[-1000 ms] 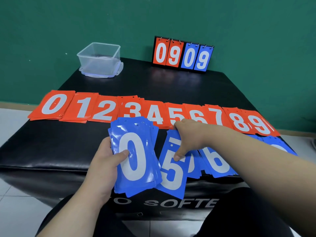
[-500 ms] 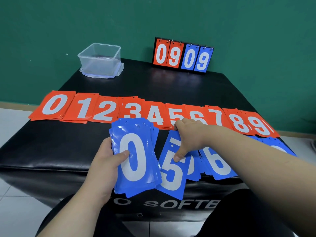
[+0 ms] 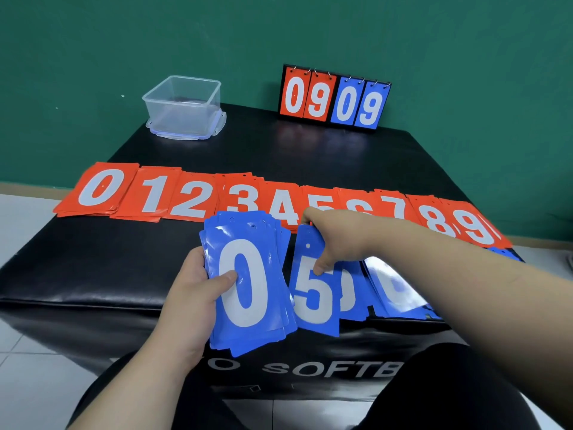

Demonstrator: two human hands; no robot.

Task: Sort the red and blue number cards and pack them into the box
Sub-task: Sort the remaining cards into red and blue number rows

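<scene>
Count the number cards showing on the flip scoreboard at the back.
4, side by side at the table's far edge, left to right: red 0, red 9, blue 0, blue 9. More may hang hidden behind.

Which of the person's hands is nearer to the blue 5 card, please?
Right. The right hand grips the blue 5 card near its top; the left hand, to the card's left, holds the blue stack.

red cards [image 3: 192, 198], blue cards [image 3: 245, 280] — white numerals
</scene>
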